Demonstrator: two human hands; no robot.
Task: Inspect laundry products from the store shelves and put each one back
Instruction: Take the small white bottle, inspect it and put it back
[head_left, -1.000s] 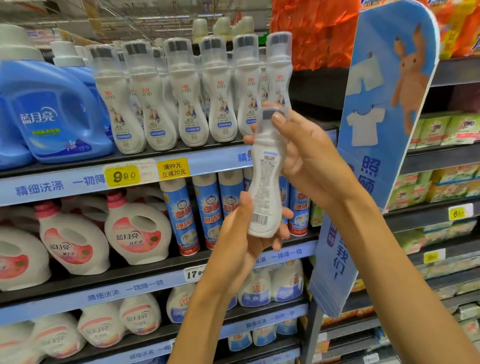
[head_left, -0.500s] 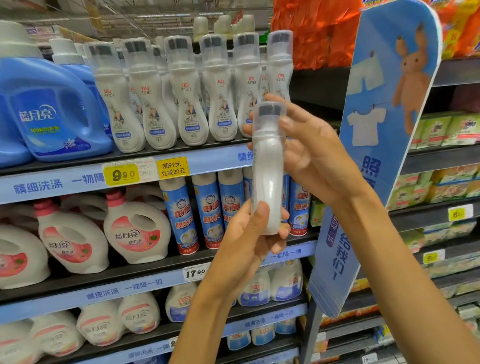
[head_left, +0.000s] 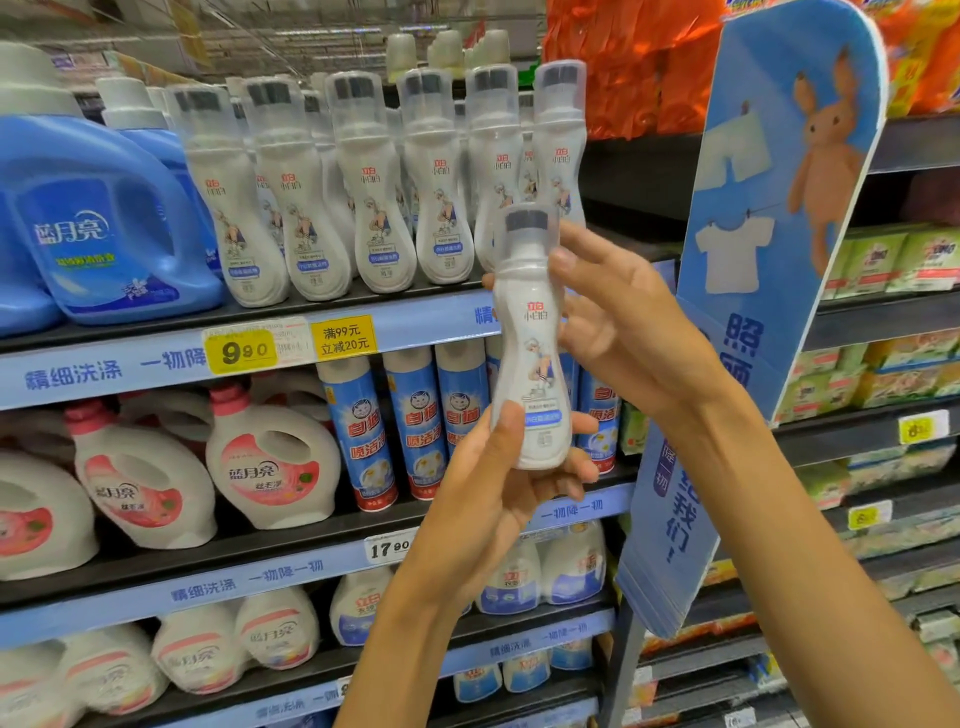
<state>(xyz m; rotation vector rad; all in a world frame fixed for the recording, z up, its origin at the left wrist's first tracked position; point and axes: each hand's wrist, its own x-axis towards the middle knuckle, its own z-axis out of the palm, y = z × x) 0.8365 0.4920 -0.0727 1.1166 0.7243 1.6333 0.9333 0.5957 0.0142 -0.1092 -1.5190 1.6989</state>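
I hold a slim white bottle (head_left: 530, 343) with a clear cap and dark brush tip upright in front of the shelves, its front label facing me. My left hand (head_left: 493, 493) grips its base from below, thumb up the left side. My right hand (head_left: 618, 322) holds the neck and upper body from the right, fingers spread behind the cap. A row of the same white bottles (head_left: 374, 187) stands on the upper shelf (head_left: 156, 358) just behind.
Blue detergent jugs (head_left: 98, 228) fill the upper shelf's left. Below are white and pink jugs (head_left: 270, 467) and blue spray cans (head_left: 415, 426). A blue cardboard divider with a rabbit (head_left: 753, 291) juts out at right, with green boxed goods (head_left: 893, 260) beyond.
The bottle has been turned about its upright axis between my hands: a second ago its back label with barcode faced me, then its plain side, now its front label.
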